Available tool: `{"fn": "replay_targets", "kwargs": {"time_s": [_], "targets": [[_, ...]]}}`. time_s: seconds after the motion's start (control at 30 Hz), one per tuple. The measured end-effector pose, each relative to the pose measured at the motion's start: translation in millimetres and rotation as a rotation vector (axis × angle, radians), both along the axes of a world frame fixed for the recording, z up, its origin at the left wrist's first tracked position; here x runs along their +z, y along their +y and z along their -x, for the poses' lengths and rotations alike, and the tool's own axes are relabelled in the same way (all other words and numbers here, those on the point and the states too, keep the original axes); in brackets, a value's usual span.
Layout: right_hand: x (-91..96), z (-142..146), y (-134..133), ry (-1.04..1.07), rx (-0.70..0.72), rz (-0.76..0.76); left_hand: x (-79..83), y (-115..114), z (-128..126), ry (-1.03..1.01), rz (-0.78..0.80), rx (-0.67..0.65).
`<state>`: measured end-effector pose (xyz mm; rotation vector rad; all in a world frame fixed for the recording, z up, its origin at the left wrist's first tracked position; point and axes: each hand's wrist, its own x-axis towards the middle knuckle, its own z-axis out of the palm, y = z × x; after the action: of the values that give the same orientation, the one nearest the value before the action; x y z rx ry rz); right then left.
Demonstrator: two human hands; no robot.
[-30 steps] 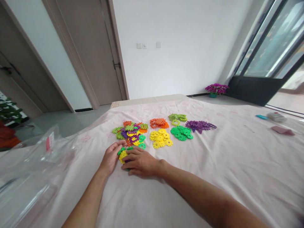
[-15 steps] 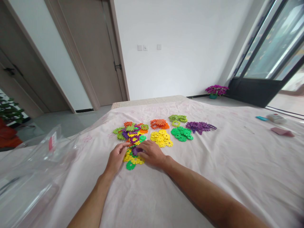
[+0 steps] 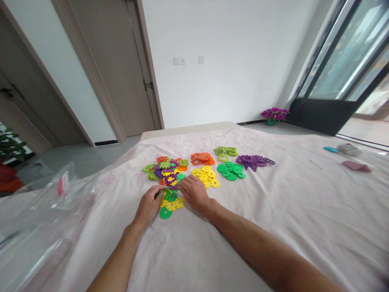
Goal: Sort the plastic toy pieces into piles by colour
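Between my two hands lies a mixed pile of flat notched plastic building pieces. A purple piece (image 3: 174,187) sits at the fingertips of my right hand (image 3: 194,192), whose fingers are bent down and closed on it. My left hand (image 3: 149,204) is at the pile's left side, with its index finger reaching toward the same purple piece. A dark green disc (image 3: 157,195) shows partly between its thumb and fingers. Below the hands are yellow discs (image 3: 172,205) and a green disc (image 3: 165,213). Just beyond is a heap of mixed colours (image 3: 165,165).
Sorted by colour, piles stand to the right: orange (image 3: 202,158), yellow (image 3: 206,176), lime green (image 3: 225,151), green (image 3: 231,171) and purple (image 3: 254,162). A clear plastic bag (image 3: 45,219) lies at left. A pink cloth (image 3: 356,166) is far right on the bedsheet (image 3: 273,211).
The purple piece has moved up off the near pile toward the mixed heap with my right fingers, uncovering green discs. A green disc now shows in my left hand. The view has shifted slightly.
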<state>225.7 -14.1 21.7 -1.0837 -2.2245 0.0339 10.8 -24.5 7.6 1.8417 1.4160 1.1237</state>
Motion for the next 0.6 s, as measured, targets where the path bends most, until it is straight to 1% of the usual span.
{"fn": "replay_targets", "kwargs": {"time_s": [0.1,0.2,0.27,0.33,0.43,0.5,0.6], "targets": [[0.6,-13,11,0.152,-0.04,0.035,0.3,0,0,0.011,-0.004,-0.001],[1.2,-37,32,0.352,-0.118,0.04,-1.0,0,1,0.029,-0.01,0.003],[2.3,-60,48,0.496,-0.243,0.022,-1.8,1,1,0.042,-0.014,0.002],[3.3,-86,62,0.633,-0.392,0.07,-2.4,1,1,0.053,-0.016,0.004],[1.9,-125,77,0.886,-0.545,0.141,-3.0,1,1,0.063,-0.016,0.005],[-1.5,-151,84,1.038,-0.634,0.136,-3.6,2,2,0.064,-0.016,0.004],[-8.2,-190,90,1.262,-0.692,0.087,-4.6,2,2,0.056,-0.01,0.007]]}}
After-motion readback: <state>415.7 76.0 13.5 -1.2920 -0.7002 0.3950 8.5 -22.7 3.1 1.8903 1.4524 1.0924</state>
